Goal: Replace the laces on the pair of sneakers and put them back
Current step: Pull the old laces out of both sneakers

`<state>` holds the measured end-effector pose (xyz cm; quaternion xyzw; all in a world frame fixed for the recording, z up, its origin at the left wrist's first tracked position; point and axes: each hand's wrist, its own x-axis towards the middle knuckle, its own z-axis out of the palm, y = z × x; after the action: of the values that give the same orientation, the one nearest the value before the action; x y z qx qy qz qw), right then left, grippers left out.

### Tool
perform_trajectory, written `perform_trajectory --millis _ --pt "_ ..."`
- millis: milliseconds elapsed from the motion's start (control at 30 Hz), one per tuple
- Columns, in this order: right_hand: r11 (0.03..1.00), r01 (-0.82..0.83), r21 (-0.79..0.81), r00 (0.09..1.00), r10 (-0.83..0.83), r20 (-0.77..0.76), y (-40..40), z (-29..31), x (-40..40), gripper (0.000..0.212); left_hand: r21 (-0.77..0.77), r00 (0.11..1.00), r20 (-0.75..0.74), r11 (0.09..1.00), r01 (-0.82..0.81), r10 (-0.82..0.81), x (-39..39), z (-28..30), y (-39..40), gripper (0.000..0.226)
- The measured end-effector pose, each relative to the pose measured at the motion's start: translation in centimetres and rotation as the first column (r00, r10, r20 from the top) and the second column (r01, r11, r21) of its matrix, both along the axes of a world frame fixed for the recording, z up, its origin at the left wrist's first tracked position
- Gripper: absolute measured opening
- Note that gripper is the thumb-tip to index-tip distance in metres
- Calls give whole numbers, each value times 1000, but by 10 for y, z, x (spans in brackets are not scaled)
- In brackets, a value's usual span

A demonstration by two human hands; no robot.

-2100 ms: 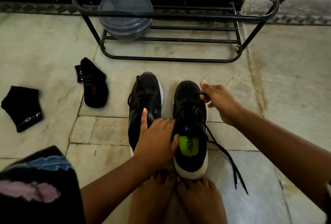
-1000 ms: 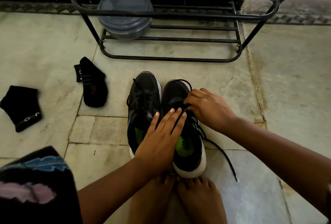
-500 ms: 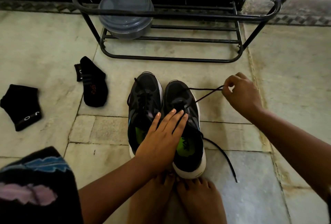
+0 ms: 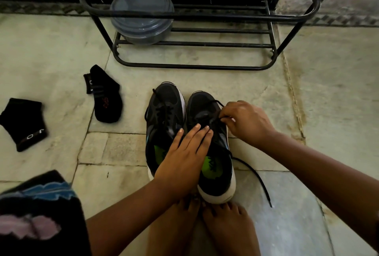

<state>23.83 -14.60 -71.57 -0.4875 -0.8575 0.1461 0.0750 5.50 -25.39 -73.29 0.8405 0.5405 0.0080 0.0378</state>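
Sneakers sit side by side on the pale stone tile floor [image 4: 307,91], toes toward twelve o'clock, heels against the person's bare feet [image 4: 223,223], which seem to serve as a backstop so neither shoe slides while the lace is worked. The black mesh sneaker with a white sole on the left [image 4: 164,116] already carries a black lace up its eyelets. The matching black sneaker with a green insole on the right [image 4: 213,165] is the one in hand.

The left hand [image 4: 184,159] lies flat with straight fingers pressed across both tongues, gripping nothing; it likely pins the shoes down against the pull of lacing. The right hand [image 4: 246,124], at about two o'clock from the left, has its fingers curled and pinches the thin black shoelace [image 4: 254,175] just over the upper eyelets of the right shoe. A small loop of lace rises toward the toe, and the free end trails off toward five o'clock across the floor, slack, well apart from the feet.

Lacing of this second shoe looks partway done, so return to storage is not yet due. The black metal tube shoe rack [image 4: 194,67] stands at twelve o'clock, holding a grey round lidded plastic container [image 4: 141,20]. Two black ankle socks [image 4: 106,96] lie off at ten o'clock, out of the way.
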Motion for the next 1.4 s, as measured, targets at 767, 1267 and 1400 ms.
perform_trajectory --millis 767,1267,1400 --pt "847 514 -133 805 -424 414 24 1 56 17 -58 1000 2 998 -5 5 0 3 1 63" --pt "851 -52 -522 974 159 162 -80 74 -36 39 -348 782 517 920 -181 350 1 30 25 44" --pt "906 -214 -365 940 292 176 -102 51 -48 46 -405 729 463 852 -332 505 0 31 49 38"
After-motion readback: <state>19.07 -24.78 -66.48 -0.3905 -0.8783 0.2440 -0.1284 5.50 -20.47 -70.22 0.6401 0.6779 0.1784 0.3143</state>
